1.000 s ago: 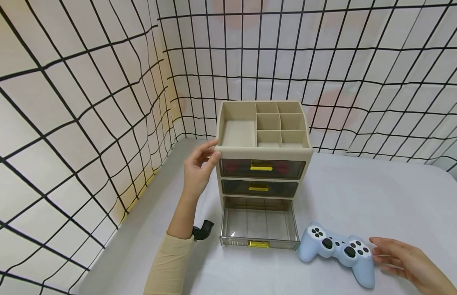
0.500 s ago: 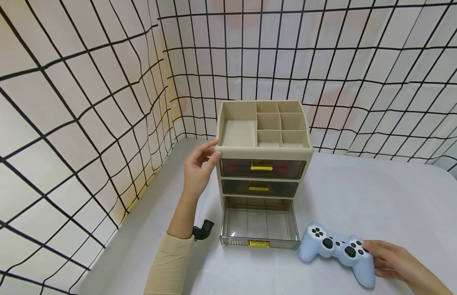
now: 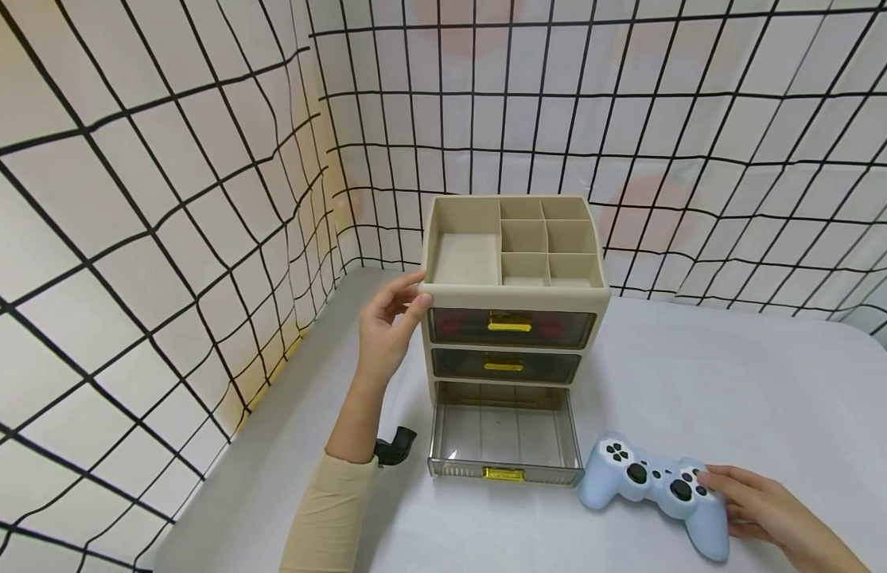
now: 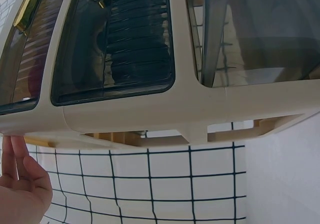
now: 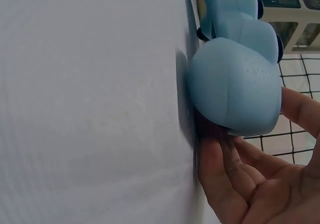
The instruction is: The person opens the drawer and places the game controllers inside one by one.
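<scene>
A beige desktop drawer organizer (image 3: 515, 298) stands upright at the middle of the table. Its bottom clear drawer (image 3: 461, 470) is pulled out and looks bare inside; the two dark drawers above are closed. My left hand (image 3: 386, 334) holds the upper left front corner of the organizer, thumb at the front and fingers along the side. At the right front lies a light blue game controller (image 3: 658, 485), one grip beside the drawer's corner. My right hand (image 3: 768, 513) grips its right end from the side, a finger over the face buttons; the right wrist view shows other fingers low against the controller's underside.
Black wire grid panels (image 3: 529, 119) rise at the back and left. A black strap-like piece (image 3: 395, 447) shows at my left wrist. Small divided compartments (image 3: 546, 239) form the organizer's top. White cloth (image 3: 758, 382) covers the table.
My right hand has moved left onto the controller's right end, its fingers now on top and at the side. The left hand, organizer and controller stay where they were.
</scene>
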`<state>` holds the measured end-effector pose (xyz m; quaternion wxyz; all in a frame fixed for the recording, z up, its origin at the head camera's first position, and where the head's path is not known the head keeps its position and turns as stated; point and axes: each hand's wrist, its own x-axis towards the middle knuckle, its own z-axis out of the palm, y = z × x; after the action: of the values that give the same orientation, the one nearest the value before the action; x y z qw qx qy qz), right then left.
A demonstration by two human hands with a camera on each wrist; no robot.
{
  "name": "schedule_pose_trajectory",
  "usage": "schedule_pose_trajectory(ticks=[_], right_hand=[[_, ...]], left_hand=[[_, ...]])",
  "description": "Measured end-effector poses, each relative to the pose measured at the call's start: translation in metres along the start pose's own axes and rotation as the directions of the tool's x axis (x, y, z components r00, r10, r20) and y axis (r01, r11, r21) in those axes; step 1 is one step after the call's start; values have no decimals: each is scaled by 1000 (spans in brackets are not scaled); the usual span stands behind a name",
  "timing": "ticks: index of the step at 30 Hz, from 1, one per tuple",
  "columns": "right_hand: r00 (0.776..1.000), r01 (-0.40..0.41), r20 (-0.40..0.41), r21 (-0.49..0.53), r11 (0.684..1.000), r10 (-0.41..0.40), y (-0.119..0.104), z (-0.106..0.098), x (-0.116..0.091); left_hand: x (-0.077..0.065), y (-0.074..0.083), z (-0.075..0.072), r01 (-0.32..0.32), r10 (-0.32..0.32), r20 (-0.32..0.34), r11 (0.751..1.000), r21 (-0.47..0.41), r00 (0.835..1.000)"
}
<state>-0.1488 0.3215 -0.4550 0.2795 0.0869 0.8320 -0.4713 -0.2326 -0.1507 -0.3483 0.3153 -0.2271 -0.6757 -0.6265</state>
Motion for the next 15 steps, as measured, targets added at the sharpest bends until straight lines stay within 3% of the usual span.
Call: schedule_pose_trajectory(ticks=[8,15], right_hand=[[999,23,29,131,991,-27,-3,6,1],[999,32,-9,155,987,-32,-11,10,1]], left_hand=[[-1,-1,-1,-2,2,2,1000,-3,1000],[-1,0,-1,-8,8,0,1000,-9,1000]])
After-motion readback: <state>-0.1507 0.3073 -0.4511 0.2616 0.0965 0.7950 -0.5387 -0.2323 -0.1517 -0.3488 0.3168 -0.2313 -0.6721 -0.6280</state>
